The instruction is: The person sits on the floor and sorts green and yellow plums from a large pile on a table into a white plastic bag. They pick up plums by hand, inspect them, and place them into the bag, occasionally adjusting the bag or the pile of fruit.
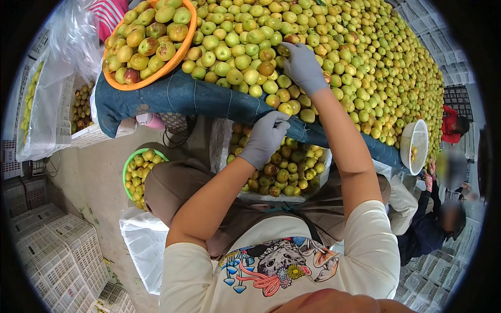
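A large heap of green and brownish jujube fruits [364,62] lies before me behind a padded blue cloth edge [211,99]. My right hand [303,66], in a grey glove, reaches into the heap with its fingertips at a fruit; whether it grips the fruit is unclear. My left hand [268,135], gloved too, is over the cloth edge with its fingers curled; whether something is inside cannot be told. Below it, between my knees, a plastic-lined crate [325,166] holds darker, browner fruits.
An orange basket [191,37] of fruits rests on the edge at upper left, a white basket [405,146] at right. A green basket [126,176] stands by my knee. Crates [70,250] are stacked lower left. People [422,234] are at the right.
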{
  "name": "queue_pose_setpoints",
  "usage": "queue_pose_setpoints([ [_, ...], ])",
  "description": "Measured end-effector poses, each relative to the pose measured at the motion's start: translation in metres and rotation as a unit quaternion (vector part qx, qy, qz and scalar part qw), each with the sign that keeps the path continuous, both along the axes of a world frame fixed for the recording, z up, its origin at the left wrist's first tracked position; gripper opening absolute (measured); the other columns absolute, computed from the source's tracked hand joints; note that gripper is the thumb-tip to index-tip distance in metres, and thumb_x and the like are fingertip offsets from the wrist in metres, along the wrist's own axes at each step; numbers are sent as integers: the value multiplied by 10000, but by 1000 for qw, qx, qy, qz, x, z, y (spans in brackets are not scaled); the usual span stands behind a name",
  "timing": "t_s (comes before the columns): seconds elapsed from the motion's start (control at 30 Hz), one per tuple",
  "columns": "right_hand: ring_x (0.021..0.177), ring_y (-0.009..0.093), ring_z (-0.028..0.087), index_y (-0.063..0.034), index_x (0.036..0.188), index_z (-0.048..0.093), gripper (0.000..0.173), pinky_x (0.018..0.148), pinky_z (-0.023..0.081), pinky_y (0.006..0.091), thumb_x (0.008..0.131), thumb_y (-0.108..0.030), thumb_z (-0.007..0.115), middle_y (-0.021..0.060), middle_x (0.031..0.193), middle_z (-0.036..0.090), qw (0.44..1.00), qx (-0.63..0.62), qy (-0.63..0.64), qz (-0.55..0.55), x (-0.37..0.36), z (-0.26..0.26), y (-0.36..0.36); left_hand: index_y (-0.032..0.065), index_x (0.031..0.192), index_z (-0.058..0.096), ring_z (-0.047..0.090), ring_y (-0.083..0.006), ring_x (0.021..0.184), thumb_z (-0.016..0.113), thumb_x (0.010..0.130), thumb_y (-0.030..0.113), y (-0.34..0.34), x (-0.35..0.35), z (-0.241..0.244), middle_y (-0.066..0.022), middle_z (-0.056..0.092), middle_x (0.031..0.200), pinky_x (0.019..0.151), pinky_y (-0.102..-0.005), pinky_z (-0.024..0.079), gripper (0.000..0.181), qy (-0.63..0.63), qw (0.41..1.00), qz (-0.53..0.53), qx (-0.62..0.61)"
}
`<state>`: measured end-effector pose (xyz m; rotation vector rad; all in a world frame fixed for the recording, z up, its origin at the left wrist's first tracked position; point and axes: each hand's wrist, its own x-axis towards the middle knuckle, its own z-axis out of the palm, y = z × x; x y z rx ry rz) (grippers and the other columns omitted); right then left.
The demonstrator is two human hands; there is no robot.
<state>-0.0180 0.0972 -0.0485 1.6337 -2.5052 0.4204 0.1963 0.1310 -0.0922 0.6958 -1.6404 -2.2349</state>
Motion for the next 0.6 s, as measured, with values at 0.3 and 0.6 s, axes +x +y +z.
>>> queue_pose_setpoints([
  [0.3, 995, 336, 647, -115, 1160, 630, 324, 817, 541, 438, 840, -161, 628, 145, 1031, 688, 985, 147, 11, -93, -20, 6, -33, -35, 1075, 604, 569, -131, 768, 584, 913, 69, -3, 2, 10, -68, 638, 900, 722, -269, 482, 194, -4, 997, 12, 72],
  [0.6, 799, 94, 578, -112, 1246, 575, 492, 692, 501, 258, 799, -185, 767, 2, 905, 638, 876, -104, -471, 20, 9, 41, 95, -2, 1142, 579, 601, -121, 857, 587, 928, 113, -10, 4, -4, -56, 638, 981, 758, -252, 501, 243, 1, 999, -37, 38],
])
